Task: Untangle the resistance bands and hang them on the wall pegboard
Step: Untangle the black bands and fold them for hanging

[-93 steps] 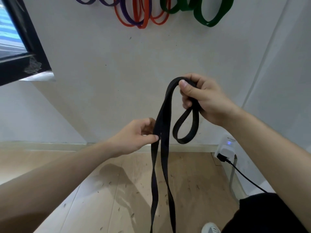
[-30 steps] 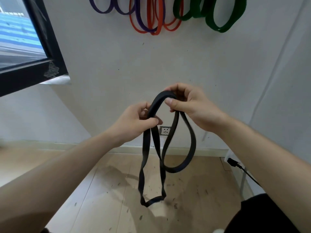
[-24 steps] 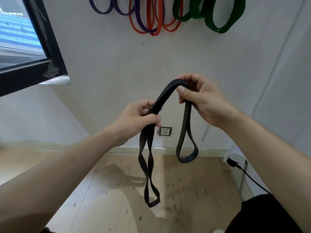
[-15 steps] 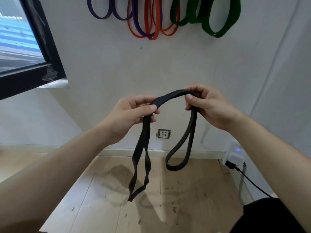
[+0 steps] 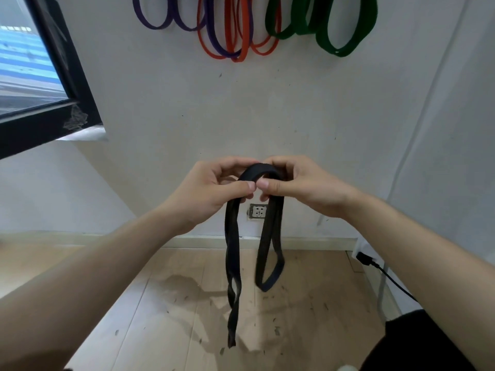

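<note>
Both hands, left hand [image 5: 207, 192] and right hand [image 5: 302, 184], pinch the black band [image 5: 232, 253] in curled fingers

Black band [image 5: 231, 250] — purple bands [image 5: 156, 26], orange bands [image 5: 230, 36], green bands [image 5: 337, 50] — white wall [image 5: 187, 103]

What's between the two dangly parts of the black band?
A wall socket. The head view shows it on the wall behind, in the gap between the two hanging loops of the black resistance band.
</note>
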### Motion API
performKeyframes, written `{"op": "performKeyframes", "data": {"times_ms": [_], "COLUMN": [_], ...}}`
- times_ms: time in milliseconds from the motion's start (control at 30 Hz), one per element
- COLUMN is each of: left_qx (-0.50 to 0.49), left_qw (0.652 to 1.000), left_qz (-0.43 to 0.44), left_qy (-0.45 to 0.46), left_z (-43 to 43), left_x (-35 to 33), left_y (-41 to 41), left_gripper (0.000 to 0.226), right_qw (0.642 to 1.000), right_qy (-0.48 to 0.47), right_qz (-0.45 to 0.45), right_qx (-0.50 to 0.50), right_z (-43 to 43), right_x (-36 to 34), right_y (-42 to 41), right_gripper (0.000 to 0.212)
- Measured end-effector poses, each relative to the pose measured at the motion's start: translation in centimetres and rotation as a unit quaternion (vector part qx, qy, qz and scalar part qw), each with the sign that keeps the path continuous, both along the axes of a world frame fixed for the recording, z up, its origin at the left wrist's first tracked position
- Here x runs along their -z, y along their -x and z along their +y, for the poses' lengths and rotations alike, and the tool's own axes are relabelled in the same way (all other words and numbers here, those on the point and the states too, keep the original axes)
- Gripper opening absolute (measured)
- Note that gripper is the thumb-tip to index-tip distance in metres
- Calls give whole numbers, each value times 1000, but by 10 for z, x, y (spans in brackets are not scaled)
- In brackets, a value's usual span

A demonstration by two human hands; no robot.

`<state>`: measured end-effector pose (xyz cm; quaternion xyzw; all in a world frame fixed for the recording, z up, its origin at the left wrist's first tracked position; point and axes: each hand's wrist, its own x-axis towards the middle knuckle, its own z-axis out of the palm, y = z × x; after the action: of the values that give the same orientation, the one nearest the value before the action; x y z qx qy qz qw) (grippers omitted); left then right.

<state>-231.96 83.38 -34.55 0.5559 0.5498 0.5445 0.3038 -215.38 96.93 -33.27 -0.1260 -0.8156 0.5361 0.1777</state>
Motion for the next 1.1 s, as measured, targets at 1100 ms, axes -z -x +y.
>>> {"op": "performKeyframes", "data": {"times_ms": [1100], "left_qx": [-100], "left_qw": [993], "left_qz": [49], "left_qy": [-37], "left_z": [9], "left_x": [27], "left_y": [0], "left_gripper": [38], "right_qw": [986], "right_qy": [32], "right_qz": [108], "right_qx": [125], "right_z": [40], "right_x": [3], "right_y": [-25], "right_gripper": [9]}}
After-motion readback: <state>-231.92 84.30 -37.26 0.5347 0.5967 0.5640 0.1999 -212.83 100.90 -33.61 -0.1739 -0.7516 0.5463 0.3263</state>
